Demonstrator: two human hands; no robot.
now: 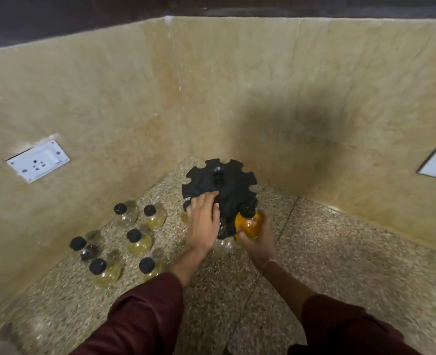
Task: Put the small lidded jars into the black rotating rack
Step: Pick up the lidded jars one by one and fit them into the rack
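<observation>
Right hand is clamping the orange jar from below and the near side, fingers wrapped around its round belly, black lid pointing up toward the rack. Jar axis is sitting roughly upright, tilted slightly toward the rack hub.

Left hand is lying flat and spread on the black rotating rack, fingers apart, gripping nothing; looks like it is steadying or indexing the disc. It is covering the near-left notches.

Key relation: the orange jar is sitting just beside the rack's near-right rim, neck level with a lower tier notch. Can't tell if the neck is already seated or just touching. Judging it needs a short push inward, toward the hub, away from the person. Right hand is the nearer one and already on it.

A clear jar is showing low at the rack's near side, between the wrists.

Six loose jars are standing on the speckled counter left of the rack, nearest one close to the left hand. Wall socket is well apart.
</observation>
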